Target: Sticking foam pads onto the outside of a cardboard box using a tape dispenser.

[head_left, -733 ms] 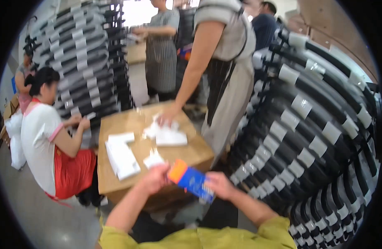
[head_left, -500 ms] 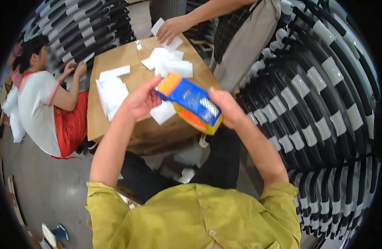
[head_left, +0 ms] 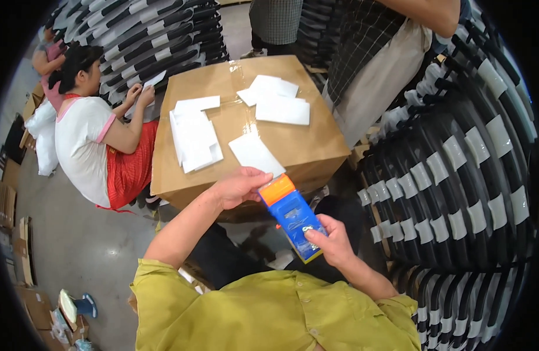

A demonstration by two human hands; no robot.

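Note:
A blue tape dispenser with an orange end and yellow edges is tilted in front of my chest, close to the box's near edge. My right hand grips its lower end, thumb across the blue face. At the orange end, my left hand is closed with thumb and fingertips at the corner; whether they pinch a strip of tape is too small to tell. Just beyond lies a white sheet on a large taped cardboard box. More white sheets lie at the box's left, and others towards its far right.
A person sits at the left, holding a white piece. Another person stands beyond the box at the right. Stacks of black curved bars with white wraps rise at the right and far left. Cartons lie lower left.
The dispenser has come down and nearer to me, its blue face turned up. My left fingers have closed at its orange end. The standing person's hand has left the sheets on the box.

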